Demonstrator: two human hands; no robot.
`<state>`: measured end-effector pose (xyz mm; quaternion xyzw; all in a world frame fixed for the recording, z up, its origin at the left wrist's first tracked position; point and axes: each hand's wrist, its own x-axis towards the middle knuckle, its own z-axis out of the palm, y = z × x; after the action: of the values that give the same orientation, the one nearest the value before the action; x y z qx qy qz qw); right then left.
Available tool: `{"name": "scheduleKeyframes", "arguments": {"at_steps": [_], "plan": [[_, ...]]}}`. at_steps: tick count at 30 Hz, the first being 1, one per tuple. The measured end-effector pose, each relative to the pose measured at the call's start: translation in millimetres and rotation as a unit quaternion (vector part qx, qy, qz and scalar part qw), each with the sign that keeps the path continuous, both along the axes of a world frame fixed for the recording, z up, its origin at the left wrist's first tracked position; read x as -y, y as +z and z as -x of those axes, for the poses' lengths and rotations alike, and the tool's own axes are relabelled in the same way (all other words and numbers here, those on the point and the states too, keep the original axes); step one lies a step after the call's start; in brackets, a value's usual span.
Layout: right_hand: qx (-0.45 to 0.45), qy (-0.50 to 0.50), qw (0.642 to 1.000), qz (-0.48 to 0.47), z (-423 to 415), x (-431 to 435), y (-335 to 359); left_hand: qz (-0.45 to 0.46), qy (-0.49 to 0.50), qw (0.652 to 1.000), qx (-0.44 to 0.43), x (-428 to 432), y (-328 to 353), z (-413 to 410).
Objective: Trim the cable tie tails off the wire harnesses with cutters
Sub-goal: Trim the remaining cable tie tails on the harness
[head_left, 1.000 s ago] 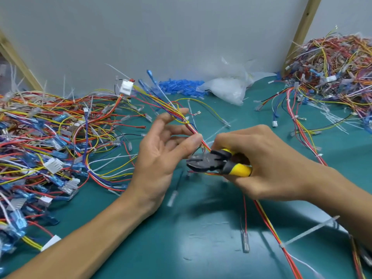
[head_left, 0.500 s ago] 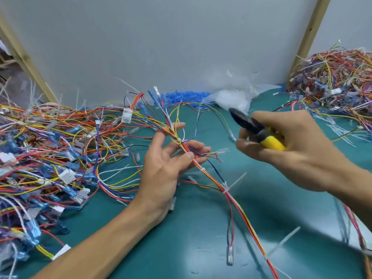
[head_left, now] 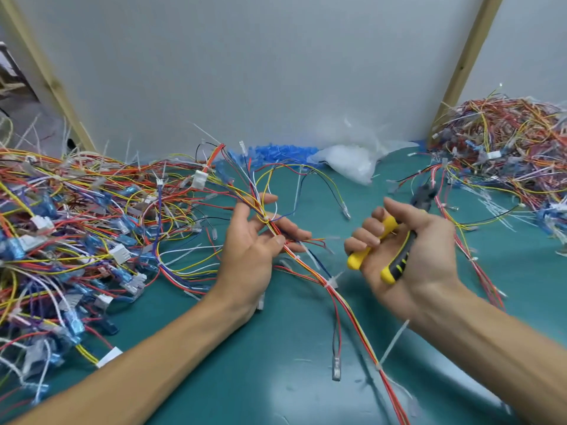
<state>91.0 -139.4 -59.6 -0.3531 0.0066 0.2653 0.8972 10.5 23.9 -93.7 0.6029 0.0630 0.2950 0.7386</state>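
- The wire harness (head_left: 307, 262), a thin bundle of red, yellow and orange strands, lies across my left grip (head_left: 254, 250). It is pinched between thumb and fingers, then trails over the teal bench (head_left: 276, 378) towards me.
- A white plastic cable tie (head_left: 330, 283) rings the bundle just below that grip, its short tail sticking out. A second white tie (head_left: 393, 344) lower down carries a long tail.
- My right grip (head_left: 408, 256), palm up beside the left and clear of the harness, is curled round the yellow-and-black-handled cutters (head_left: 395, 243). Their dark head pokes out beyond it, too blurred to judge the blades.
- Left of my left grip sprawls a tangled heap of multicoloured harnesses (head_left: 76, 225), white tie tails sticking up.
- Beyond my right grip lies another tangled pile (head_left: 506, 142).
- Far past both grips, at the wall, sit a crumpled clear plastic bag (head_left: 352, 161) and small blue plastic pieces (head_left: 276, 153).
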Motion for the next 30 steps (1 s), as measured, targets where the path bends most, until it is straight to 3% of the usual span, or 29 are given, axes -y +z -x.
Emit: {"name": "scheduleKeyframes", "arguments": {"at_steps": [4, 7, 11, 15, 19, 22, 27, 30], "plan": [[0.038, -0.023, 0.999, 0.017, -16, 21, -25, -0.017, 0.011, 1.000, -0.010, 3, 2, 1], [0.166, -0.008, 0.983, 0.074, -41, 43, -36, -0.008, 0.015, 1.000, -0.017, 2, 2, -1], [0.345, -0.012, 0.923, 0.171, -75, 69, -32, -0.009, 0.003, 1.000, -0.014, 0, 1, -3], [0.406, 0.006, 0.866, 0.291, -95, 73, -15, 0.000, -0.012, 1.000, 0.002, -2, 0, -4], [0.465, 0.092, 0.784, 0.401, -88, 47, 17, 0.009, -0.011, 1.000, 0.007, -2, -1, -4], [0.485, 0.111, 0.771, 0.397, -70, 24, 26, 0.007, -0.006, 1.000, 0.010, -2, -1, -4], [0.512, 0.035, 0.778, 0.363, -40, 15, -9, 0.013, 0.011, 0.999, 0.033, -4, -2, -4], [0.576, 0.024, 0.712, 0.400, -36, 21, -17, 0.030, 0.020, 0.999, 0.040, -9, -3, -6]]}}
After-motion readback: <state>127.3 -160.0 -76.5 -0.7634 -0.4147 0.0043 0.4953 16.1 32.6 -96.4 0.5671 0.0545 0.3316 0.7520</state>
